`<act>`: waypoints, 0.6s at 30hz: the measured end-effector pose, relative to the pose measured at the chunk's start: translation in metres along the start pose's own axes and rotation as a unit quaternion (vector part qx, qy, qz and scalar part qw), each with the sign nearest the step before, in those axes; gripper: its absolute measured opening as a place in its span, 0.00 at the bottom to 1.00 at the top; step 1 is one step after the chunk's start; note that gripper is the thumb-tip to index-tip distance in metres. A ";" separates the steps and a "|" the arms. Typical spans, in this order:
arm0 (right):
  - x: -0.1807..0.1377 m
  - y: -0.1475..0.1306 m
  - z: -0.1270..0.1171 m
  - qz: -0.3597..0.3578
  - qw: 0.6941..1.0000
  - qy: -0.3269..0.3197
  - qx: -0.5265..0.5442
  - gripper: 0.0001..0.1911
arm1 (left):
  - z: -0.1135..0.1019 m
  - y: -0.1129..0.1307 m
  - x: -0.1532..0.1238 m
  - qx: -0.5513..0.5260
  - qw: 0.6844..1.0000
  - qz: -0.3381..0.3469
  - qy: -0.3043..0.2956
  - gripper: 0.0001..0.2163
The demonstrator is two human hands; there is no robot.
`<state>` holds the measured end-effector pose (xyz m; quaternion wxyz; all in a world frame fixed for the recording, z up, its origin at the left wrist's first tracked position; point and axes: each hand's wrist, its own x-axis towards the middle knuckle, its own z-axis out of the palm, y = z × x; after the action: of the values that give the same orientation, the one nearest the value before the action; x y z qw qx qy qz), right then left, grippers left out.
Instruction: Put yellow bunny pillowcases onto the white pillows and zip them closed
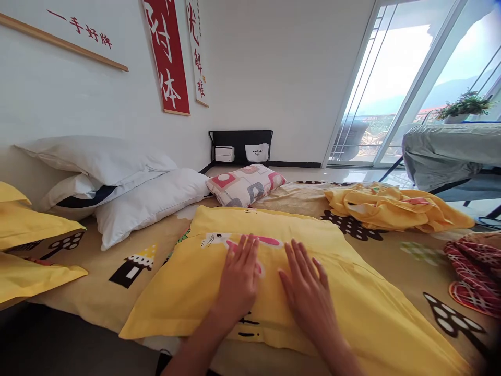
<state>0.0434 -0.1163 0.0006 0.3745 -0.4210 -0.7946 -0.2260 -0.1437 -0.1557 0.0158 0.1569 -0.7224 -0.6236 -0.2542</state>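
Note:
A yellow pillow (309, 224) with a printed white rabbit lies flat in front of me on the bed. My left hand (240, 277) rests on it palm down, its fingers stretched out over the rabbit print and covering part of it. To the right, my right hand (307, 287) also lies flat on the yellow cloth, with the thumb held away from the fingers. Neither hand grips anything. The pillowcase spreads out at the lower right, towards the bed's near edge.
White pillows (152, 203) are piled at the left, near yellow pillows (35, 224). Beyond mine lies a patterned pillow (246, 185). Crumpled yellow cloth (391, 209) and a red patterned cloth (475, 274) lie right. A covered table (450, 154) stands by the glass door.

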 end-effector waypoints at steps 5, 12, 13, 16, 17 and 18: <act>-0.013 -0.033 0.047 0.039 0.998 -0.041 -0.018 0.27 | 0.051 0.023 0.002 0.015 0.999 -0.023 -0.022 0.24; -0.050 0.013 0.034 0.089 0.990 -0.093 -0.049 0.33 | 0.050 -0.031 -0.048 0.095 0.995 -0.031 -0.010 0.27; -0.059 0.025 0.032 0.116 0.986 -0.100 -0.058 0.34 | 0.047 -0.044 -0.058 0.108 0.993 -0.049 -0.013 0.27; -0.095 0.063 0.027 0.195 0.970 -0.125 -0.073 0.36 | 0.034 -0.085 -0.093 0.142 0.977 -0.160 -0.022 0.27; -0.110 0.076 0.025 0.211 0.965 -0.134 -0.074 0.36 | 0.029 -0.098 -0.106 0.149 0.966 -0.210 -0.024 0.28; -0.125 0.089 0.022 0.221 0.962 -0.141 -0.075 0.36 | 0.024 -0.112 -0.118 0.151 0.953 -0.260 -0.027 0.28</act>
<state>0.1545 -0.1154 -0.1077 0.2666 -0.6405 -0.7075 -0.1347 -0.2600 -0.2204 -0.0805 0.1756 -0.5100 -0.8250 -0.1690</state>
